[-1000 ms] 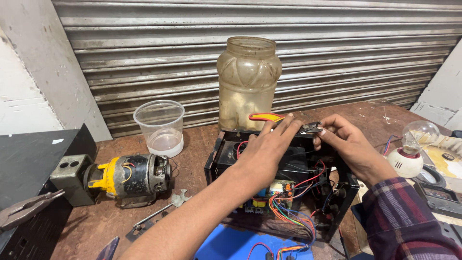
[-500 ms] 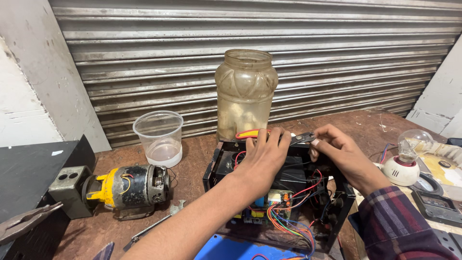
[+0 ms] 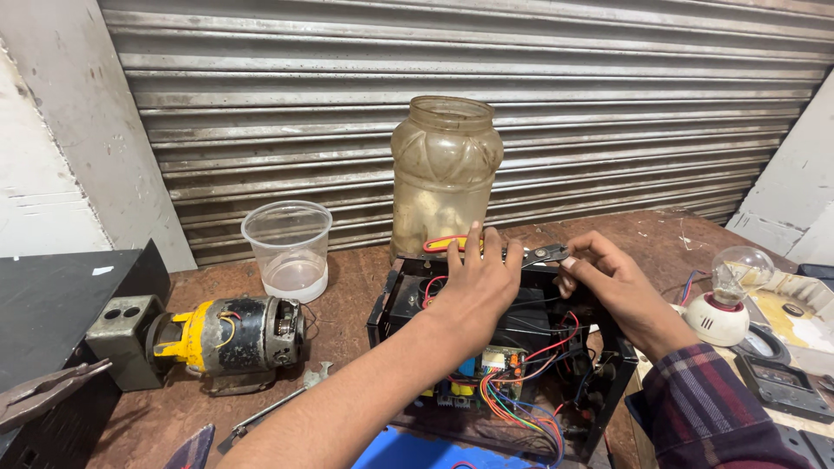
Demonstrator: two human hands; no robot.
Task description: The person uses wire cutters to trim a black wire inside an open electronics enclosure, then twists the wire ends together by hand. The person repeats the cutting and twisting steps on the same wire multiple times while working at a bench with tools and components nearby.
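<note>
Two hands: left hand [image 3: 478,278] gripping pliers [image 3: 504,252], right hand [image 3: 608,287] pinching

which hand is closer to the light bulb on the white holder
Right. The right hand is at the pliers' tip over the open black box, on the side where the light bulb stands. The left hand holds the pliers' red handles, farther from it.

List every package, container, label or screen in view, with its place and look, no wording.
Plastic jar: back centre by the shutter, tall, cloudy amber, no lid visible.
Plastic cup: left of the jar, clear, round, open.
Meter: right edge, dark flat case; whether its screen shows anything cannot be told.
White tag: small, on the black box at left.
</note>
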